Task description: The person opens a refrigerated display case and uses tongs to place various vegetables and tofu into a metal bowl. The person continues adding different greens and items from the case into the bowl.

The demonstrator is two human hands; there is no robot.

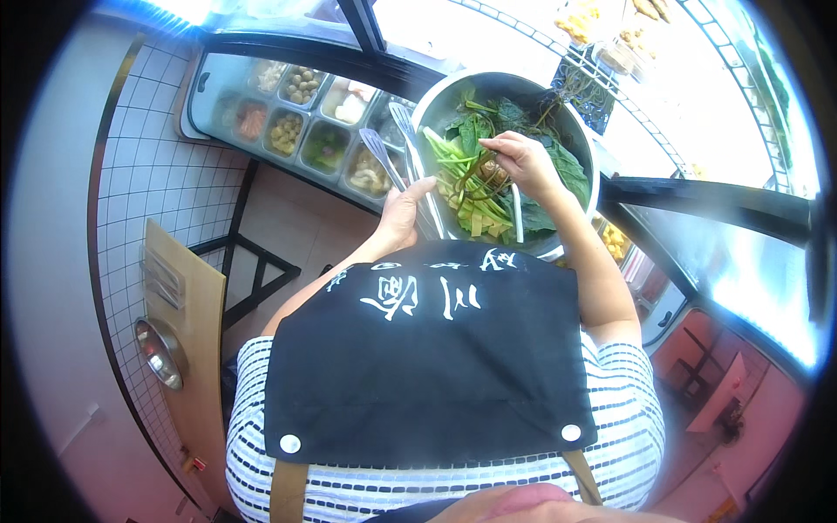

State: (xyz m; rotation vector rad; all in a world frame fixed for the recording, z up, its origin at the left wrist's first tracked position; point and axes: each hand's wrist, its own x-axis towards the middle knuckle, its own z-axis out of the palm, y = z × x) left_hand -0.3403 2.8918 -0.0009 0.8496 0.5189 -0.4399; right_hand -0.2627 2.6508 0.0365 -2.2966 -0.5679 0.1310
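Observation:
My left hand is closed around metal tongs whose two slotted ends point up and away, by the left rim of a large round metal bowl. Leafy greens fill the bowl, with pale cut stalks toward its near side. Over the middle of the bowl my right hand pinches a thin brownish-green stem between thumb and fingers. Below that hand a slim white rod slants among the greens; its ends are partly hidden.
Left of the bowl, a chilled counter holds several food containers. A black-framed glass case closes in the right side. Far left, a wooden board carries a metal basin. My black apron meets the bowl's near edge.

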